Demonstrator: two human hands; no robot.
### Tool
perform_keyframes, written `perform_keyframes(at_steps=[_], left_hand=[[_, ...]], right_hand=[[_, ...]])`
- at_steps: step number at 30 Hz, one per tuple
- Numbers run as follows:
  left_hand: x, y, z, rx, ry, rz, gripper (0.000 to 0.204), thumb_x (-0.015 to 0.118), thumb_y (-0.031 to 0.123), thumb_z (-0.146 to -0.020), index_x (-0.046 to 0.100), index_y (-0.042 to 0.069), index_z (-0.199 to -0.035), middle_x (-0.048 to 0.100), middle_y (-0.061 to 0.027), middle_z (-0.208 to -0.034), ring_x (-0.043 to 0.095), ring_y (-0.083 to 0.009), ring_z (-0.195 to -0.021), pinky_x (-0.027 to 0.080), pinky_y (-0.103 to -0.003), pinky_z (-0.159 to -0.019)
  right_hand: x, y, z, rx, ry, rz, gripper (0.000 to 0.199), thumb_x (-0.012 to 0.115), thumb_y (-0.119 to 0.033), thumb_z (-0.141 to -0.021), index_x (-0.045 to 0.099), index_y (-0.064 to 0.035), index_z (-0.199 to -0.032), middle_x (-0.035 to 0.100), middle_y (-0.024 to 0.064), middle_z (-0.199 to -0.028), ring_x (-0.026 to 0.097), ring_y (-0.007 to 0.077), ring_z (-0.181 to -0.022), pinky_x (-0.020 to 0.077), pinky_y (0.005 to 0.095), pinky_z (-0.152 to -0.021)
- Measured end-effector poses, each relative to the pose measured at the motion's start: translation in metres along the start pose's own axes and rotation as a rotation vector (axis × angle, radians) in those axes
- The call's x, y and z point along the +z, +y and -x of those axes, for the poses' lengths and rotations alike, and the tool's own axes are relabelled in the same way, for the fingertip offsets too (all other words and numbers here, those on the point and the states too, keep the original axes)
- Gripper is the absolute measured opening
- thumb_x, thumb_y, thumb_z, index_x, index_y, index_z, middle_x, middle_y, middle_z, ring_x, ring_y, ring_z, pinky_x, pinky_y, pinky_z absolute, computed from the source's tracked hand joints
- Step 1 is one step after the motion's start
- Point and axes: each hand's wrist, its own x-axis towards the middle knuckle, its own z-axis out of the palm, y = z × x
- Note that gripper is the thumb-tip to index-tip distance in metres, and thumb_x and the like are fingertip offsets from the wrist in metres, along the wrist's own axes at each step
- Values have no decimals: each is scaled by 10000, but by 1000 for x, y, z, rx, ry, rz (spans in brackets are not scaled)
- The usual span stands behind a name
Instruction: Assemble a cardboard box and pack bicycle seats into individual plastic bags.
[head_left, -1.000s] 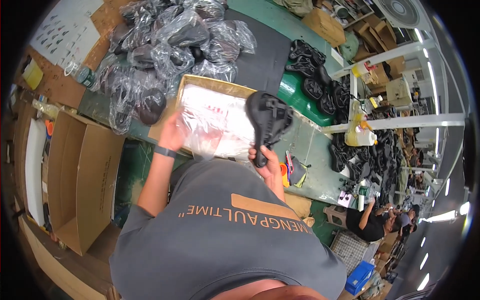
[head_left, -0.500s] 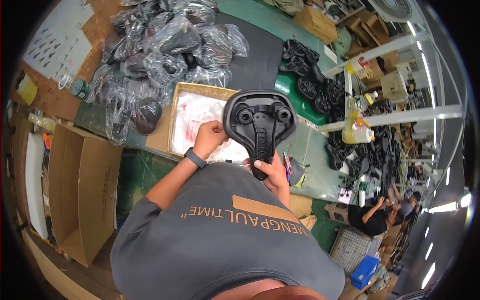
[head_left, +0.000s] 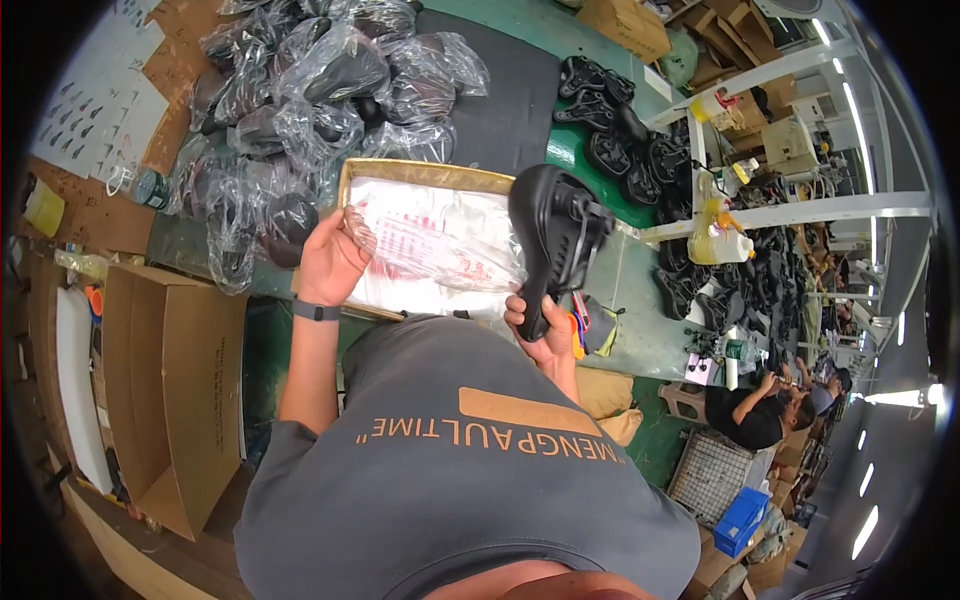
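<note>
On the counter (head_left: 650,335) we see a cardboard box (head_left: 428,170) with white, red-printed plastic (head_left: 475,210) inside. At its far left lie many dark saddles (head_left: 335,70) in clear wrapping. Our hands are apart: the left hand (head_left: 333,258) pinches one end of a clear bag (head_left: 430,258) — it stretches over the box — and the right hand (head_left: 556,346) is clamped round the narrow nose of a black saddle (head_left: 542,225), which we hold raised by the box's right end.

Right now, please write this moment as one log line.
left hand: pinching clear bag | right hand: gripping black saddle | open box: under bag
</note>
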Motion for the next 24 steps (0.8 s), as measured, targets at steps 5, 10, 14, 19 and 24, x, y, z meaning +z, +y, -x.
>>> perform_keyframes(at_steps=[5, 10, 14, 19, 24], left_hand=[[26, -12, -13, 153, 272, -738, 217, 647, 216, -1067, 750, 71, -1190, 639, 57, -906, 470, -5, -709, 355, -203, -596], [109, -61, 18, 265, -685, -1353, 191, 719, 152, -1012, 748, -11, -917, 665, -60, -867, 592, -130, -801, 489, -323, -745], [56, -62, 22, -186, -321, -1037, 207, 749, 180, -1003, 717, -12, -1074, 658, -1, -934, 594, -115, -888, 483, -330, -785], [78, -83, -8, 122, -1, -835, 615, 799, 247, -950, 537, 9, -1453, 655, -57, -1334, 624, -170, -1189, 491, -340, -1039], [52, 43, -135, 258, 191, -131, 365, 716, 263, -1017, 595, 54, -1291, 659, -109, -1149, 664, -246, -1050, 606, -336, -860]], right_hand=[[26, -3, -11, -36, 61, 985, 764, 893, -11, -716, 540, -10, -1393, 671, 127, -1215, 663, 252, -1127, 553, 401, -936], [33, 20, -41, -285, 176, 1744, 918, 869, 31, -748, 424, -40, -1548, 642, 109, -1279, 670, 256, -1123, 554, 370, -981], [8, 9, -62, 178, 224, 713, 849, 840, -45, -839, 396, -52, -1562, 642, 87, -1314, 651, 215, -1143, 545, 384, -993], [71, 8, -47, -169, -260, 1283, 922, 791, -16, -890, 301, -71, -1669, 452, 135, -1626, 468, 261, -1461, 411, 441, -1188], [105, -30, -38, -204, -284, 1338, 741, 755, -3, -915, 458, -52, -1591, 509, 141, -1584, 566, 254, -1369, 478, 427, -1137]])
